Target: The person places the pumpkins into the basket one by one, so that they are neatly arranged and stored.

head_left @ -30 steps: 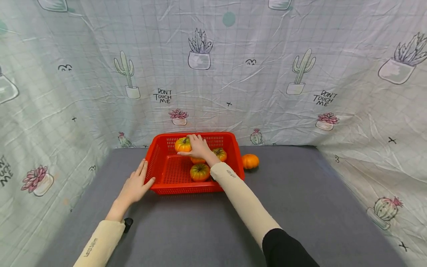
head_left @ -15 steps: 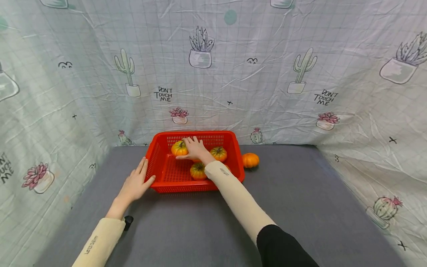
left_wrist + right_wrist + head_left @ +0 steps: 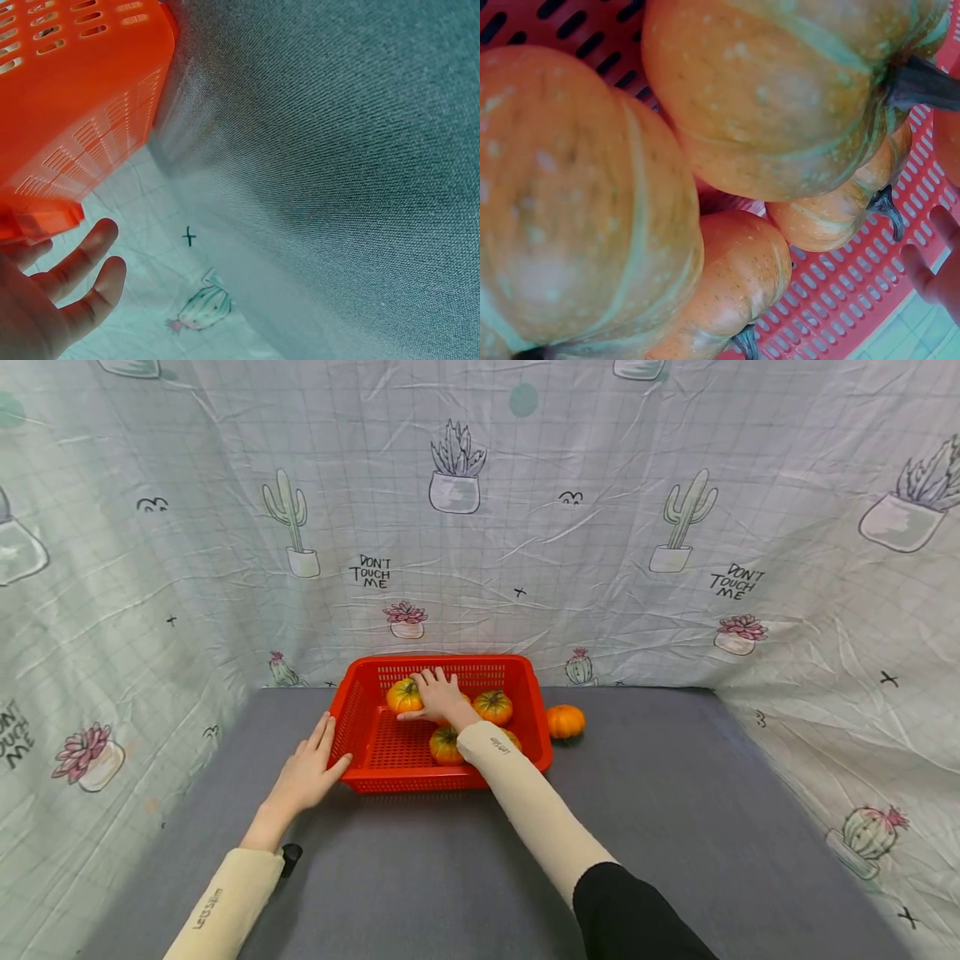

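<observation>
Inside a red plastic basket (image 3: pixel 390 781), my right hand (image 3: pixel 444 697) grips a small yellow-orange pumpkin (image 3: pixel 403 697), with fingers on its far side and the thumb along its near side. Other pumpkins lie to the right: a green-striped one (image 3: pixel 492 707), another near the front wall (image 3: pixel 446 747), and more partly hidden by my hand and forearm. The right wrist view shows several pumpkins close up, including a large striped one (image 3: pixel 780 90), and my fingertips (image 3: pixel 922 274) at its right edge. My left hand (image 3: pixel 303 772) rests against the basket's left rim, fingers straight and thumb spread.
One orange pumpkin (image 3: pixel 566 722) sits on the grey tabletop (image 3: pixel 675 827), just outside the basket's right wall. A pale curtain (image 3: pixel 600 527) printed with potted plants hangs behind and at both sides. A black wrist device (image 3: pixel 291 858) shows beside my left sleeve.
My right hand has moved slightly toward me and left with the pumpkin, lowering it in the basket; over the last half second it barely moves. My left hand stays at the rim.
</observation>
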`<action>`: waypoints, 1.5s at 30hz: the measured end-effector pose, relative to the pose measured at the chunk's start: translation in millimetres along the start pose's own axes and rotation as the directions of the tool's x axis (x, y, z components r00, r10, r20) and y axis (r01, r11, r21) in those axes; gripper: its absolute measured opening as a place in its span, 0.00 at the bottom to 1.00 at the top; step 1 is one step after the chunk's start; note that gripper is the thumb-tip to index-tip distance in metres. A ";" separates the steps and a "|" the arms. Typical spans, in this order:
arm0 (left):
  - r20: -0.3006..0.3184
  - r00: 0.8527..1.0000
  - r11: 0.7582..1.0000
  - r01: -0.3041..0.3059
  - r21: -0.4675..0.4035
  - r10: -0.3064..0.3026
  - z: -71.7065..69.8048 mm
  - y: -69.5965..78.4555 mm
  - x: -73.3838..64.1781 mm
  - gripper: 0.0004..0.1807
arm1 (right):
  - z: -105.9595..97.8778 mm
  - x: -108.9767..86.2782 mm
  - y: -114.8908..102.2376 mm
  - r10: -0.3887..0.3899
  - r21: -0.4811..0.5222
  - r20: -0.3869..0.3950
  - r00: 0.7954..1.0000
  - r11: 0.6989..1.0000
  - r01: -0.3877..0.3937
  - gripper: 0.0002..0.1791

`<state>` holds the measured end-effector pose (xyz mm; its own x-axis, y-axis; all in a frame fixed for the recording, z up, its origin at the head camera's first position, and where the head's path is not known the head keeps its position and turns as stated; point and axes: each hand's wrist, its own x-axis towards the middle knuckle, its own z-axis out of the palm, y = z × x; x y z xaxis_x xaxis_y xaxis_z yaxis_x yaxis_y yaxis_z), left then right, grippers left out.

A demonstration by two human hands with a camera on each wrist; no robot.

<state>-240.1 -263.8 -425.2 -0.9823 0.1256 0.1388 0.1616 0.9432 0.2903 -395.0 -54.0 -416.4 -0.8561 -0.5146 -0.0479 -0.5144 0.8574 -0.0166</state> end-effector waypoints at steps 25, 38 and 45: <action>0.006 1.000 1.000 -0.004 -0.007 0.004 -0.3 0.8 0.3 0.39 | 3.2 -0.2 -0.5 0.017 -0.033 0.022 1.000 0.999 -0.016 0.47; 0.002 1.000 1.000 -0.004 -0.002 0.004 -0.6 -0.5 0.5 0.39 | 3.7 0.7 0.9 0.032 -0.055 0.062 0.998 0.998 -0.029 0.47; -0.008 1.000 1.000 -0.013 -0.002 0.013 0.4 -1.1 0.1 0.39 | 1.5 -3.5 0.7 0.019 -0.043 0.073 0.997 0.999 -0.016 0.45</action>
<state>-240.4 -264.7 -425.9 -0.9793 0.1355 0.1501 0.1747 0.9408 0.2905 -392.4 -51.6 -417.8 -0.8597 -0.4962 -0.1215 -0.5026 0.8641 0.0271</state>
